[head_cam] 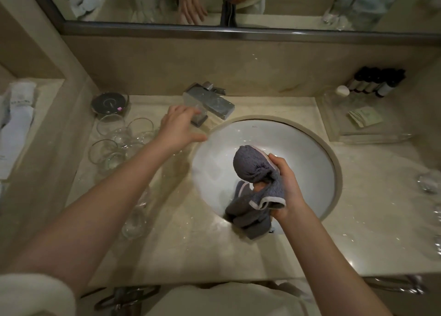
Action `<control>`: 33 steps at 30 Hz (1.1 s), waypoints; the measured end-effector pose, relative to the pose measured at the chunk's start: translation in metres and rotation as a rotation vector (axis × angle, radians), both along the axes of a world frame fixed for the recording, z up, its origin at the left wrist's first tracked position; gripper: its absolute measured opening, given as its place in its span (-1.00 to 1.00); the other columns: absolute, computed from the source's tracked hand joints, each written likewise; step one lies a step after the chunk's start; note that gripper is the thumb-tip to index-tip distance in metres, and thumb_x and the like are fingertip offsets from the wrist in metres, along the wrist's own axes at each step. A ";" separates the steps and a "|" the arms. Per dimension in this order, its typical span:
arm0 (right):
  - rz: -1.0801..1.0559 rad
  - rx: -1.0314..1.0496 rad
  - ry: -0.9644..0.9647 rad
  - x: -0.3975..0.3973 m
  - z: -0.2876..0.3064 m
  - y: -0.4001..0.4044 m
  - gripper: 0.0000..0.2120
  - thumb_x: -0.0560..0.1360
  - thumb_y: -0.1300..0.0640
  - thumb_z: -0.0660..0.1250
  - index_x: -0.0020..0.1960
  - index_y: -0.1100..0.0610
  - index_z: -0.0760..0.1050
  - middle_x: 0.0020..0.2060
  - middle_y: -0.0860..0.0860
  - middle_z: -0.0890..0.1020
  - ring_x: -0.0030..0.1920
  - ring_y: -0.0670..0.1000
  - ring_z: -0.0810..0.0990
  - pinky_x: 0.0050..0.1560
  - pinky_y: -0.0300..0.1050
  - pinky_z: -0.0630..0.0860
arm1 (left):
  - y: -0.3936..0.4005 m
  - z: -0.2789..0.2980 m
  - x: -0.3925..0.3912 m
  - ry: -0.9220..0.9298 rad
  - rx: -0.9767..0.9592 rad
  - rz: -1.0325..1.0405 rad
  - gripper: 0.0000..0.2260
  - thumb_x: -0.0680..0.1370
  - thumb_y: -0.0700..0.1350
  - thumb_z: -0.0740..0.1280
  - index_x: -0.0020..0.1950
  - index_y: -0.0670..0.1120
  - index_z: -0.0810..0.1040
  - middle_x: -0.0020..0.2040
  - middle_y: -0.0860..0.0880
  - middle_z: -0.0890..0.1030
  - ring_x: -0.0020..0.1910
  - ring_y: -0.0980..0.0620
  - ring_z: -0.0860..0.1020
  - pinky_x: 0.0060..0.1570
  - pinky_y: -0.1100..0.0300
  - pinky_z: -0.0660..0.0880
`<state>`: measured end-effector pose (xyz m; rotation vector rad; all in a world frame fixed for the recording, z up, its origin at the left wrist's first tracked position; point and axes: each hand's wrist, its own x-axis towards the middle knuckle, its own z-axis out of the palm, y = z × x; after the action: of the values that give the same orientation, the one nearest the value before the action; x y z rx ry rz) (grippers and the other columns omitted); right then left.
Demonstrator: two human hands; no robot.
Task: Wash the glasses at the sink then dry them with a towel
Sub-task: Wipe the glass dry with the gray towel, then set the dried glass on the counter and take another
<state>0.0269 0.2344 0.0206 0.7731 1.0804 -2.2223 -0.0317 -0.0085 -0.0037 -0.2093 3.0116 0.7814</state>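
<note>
Cream sleeves are seen at the near edge, both forearms bare beyond them. A grey terry towel w/ white trim point(255, 187) is gripped by the right hand point(285, 189), fingers curled round its bunched middle; it is held over the round white sink basin point(310, 163), one end balled up, the other hanging toward the near rim. The left hand point(177, 128) is stretched out to the far left of the basin, fingers spread & relaxed, just beside the square chrome tap point(210, 102); a clear shape is seen at the fingertips, but whether it is touched cannot be told (blurred). Nothing is seen gripped in it.

Clear drinking glasses point(119, 139) are grouped on the beige marble counter point(358, 220) left of the basin, upright, near one another; more clear glass point(134, 222) is seen nearer, beneath the left forearm, too blurred to count. One more clear glass point(428, 182) stands at the right edge. A dark round dish point(109, 103) sits at far left, small dark bottles point(377, 81) at far right, w/ a clear tray point(367, 134) of sachets beside them. Both hands are reflected in the mirror point(310, 5) at the far wall.
</note>
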 end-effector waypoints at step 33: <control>-0.347 -0.057 -0.199 -0.019 -0.094 0.306 -0.51 0.62 0.07 0.10 -0.35 0.15 0.63 -0.40 0.03 0.65 -0.31 -0.06 0.62 -0.16 -0.20 0.47 | 0.574 -0.038 -0.142 -0.340 0.238 -0.799 -0.14 0.33 -0.07 0.60 0.53 -0.06 0.24 0.37 -0.12 0.44 0.36 -0.08 0.39 0.19 0.19 0.38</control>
<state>0.0082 0.5400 -0.0739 1.2044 0.8320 -2.3807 -0.1735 0.5650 -0.0415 0.7327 2.3259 0.8642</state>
